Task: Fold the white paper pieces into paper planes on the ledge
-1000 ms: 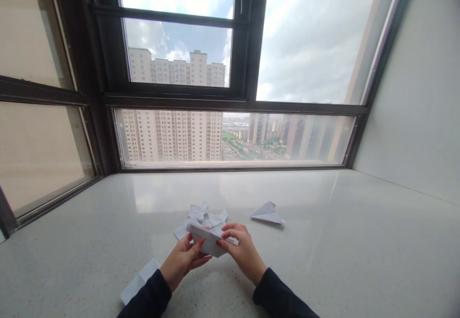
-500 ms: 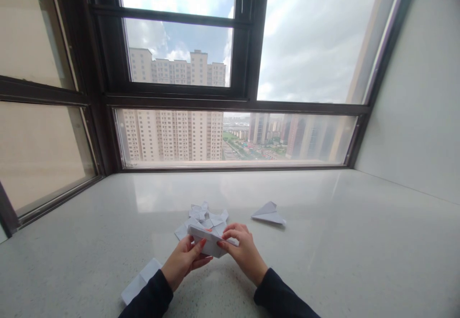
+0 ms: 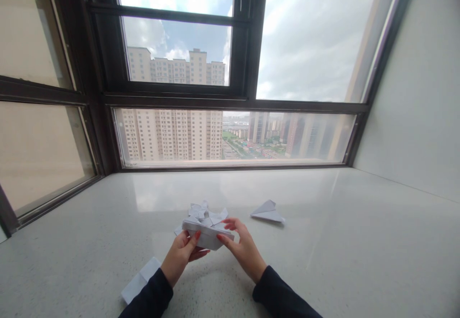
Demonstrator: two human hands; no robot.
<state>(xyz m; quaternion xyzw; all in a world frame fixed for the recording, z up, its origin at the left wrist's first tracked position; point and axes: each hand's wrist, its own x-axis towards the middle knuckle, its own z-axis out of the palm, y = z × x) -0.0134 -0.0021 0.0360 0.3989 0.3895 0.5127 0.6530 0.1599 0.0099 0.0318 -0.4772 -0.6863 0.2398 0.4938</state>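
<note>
Between my two hands is a piece of folded white paper (image 3: 207, 238), its long top edge running nearly level. My left hand (image 3: 182, 255) grips its left end, thumb on the near face and fingers behind and below. At the right end my right hand (image 3: 241, 246) pinches it between thumb and fingers, with the index finger raised along the top edge. Just behind the held paper lie several folded white paper shapes (image 3: 199, 210) in a loose pile, partly hidden by it. A paper plane (image 3: 268, 212) rests apart from them, to the right.
Another folded white paper (image 3: 138, 282) lies by my left sleeve, which covers part of it. All this is on a pale speckled windowsill (image 3: 323, 241). A dark-framed window (image 3: 233, 103) closes off the back, and a white wall (image 3: 417, 107) stands at the right.
The held paper has moved slightly up and to the left, and its top edge is more level. My right hand's fingers have shifted up along its edge. The other papers lie as before.
</note>
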